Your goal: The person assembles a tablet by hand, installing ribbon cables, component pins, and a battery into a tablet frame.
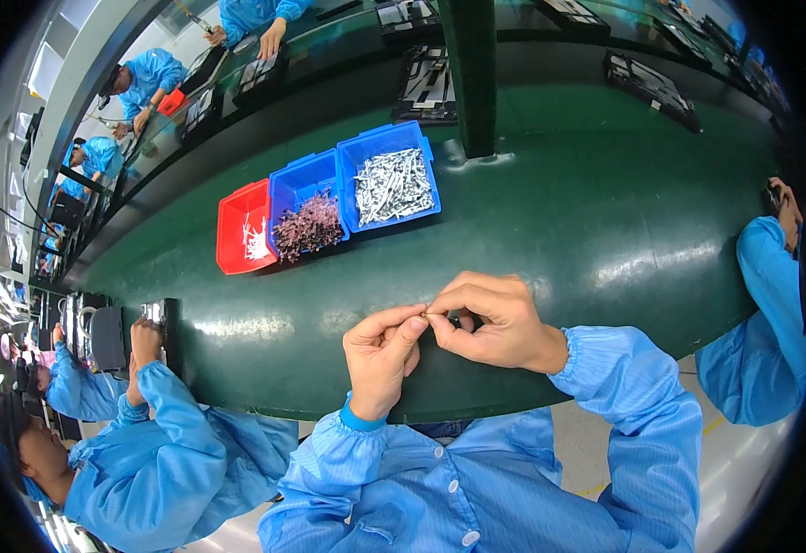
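Over the near edge of the green table [550,221], my two hands meet fingertip to fingertip. Thumb and forefinger of my left hand [382,355] are pinched together, and so are those of my right hand [495,323]. Between the fingertips is something tiny and dark, too small to name. Beyond my hands stand three open bins side by side. The red bin [229,241] has a few small white sticks in it. Reddish-brown small parts fill the middle blue bin [290,177]. Many silver-white slim pieces lie in the right blue bin [372,143].
A green post [470,83] rises behind the bins. Flat black device housings [652,88] lie along the raised far line. Co-workers in blue smocks sit close on my left [172,452] and at the right edge [767,323]; others work at the far left.
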Action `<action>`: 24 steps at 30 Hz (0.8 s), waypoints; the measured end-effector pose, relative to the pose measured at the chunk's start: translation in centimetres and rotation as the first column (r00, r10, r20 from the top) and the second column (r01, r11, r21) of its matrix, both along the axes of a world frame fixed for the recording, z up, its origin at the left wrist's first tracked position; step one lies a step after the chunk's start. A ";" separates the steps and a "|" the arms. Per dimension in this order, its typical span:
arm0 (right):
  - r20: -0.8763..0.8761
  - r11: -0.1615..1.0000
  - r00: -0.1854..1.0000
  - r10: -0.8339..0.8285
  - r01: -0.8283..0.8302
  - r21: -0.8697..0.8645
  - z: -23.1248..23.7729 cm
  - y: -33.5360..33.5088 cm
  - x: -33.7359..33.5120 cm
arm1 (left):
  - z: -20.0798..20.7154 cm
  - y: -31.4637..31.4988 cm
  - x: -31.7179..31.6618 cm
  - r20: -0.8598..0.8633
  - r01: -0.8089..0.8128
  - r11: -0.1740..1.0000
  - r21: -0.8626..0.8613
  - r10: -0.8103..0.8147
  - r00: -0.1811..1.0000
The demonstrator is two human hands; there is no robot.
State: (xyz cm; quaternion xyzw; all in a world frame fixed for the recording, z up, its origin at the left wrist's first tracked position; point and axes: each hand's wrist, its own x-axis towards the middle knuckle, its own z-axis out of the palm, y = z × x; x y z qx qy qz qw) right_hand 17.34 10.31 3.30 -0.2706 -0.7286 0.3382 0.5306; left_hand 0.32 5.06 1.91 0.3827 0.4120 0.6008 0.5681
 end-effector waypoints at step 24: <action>-0.009 0.771 0.847 -0.532 0.480 -0.418 -0.6 13.2 16.3 | -0.3 2.1 -2.5 -0.745 -0.010 0.938 0.347 0.283 0.604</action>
